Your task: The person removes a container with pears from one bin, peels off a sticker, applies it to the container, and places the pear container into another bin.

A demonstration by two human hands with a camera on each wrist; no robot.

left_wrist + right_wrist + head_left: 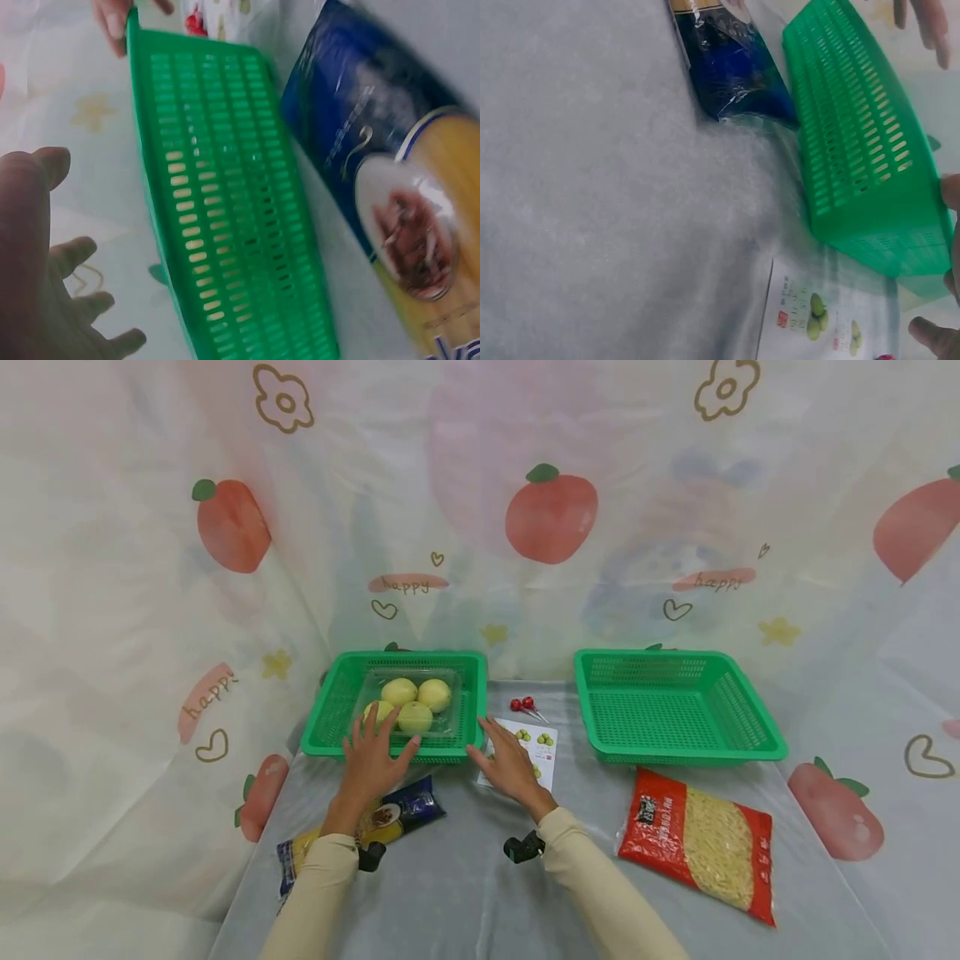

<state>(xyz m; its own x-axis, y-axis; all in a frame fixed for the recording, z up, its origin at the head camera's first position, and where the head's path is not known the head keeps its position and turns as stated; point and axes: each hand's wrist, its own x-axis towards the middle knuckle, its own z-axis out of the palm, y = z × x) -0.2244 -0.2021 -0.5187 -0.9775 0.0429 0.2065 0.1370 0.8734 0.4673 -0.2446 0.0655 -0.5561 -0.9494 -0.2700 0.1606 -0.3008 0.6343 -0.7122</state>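
Observation:
Over the front of the left green basket (472,693), my left hand (372,760) reaches in with fingers spread and straight. Its fingertips overlap a clear plastic box (457,681) of several pale yellow-green round fruits (416,717) lying in that basket. In the left wrist view the left hand (45,262) appears beside the basket wall (225,180). My right hand (513,767) is at the basket's front right corner, thumb and fingers extended, fingertips right at the rim. The right wrist view shows its fingers (952,191) by that rim. Neither hand holds anything.
A second green basket (678,714) stands at the right. A red bag of pasta (712,835) lies before it, and a blue and yellow pasta packet (408,806) lies at the left. Between the baskets are a printed card (543,752) and small red-headed sticks (528,702).

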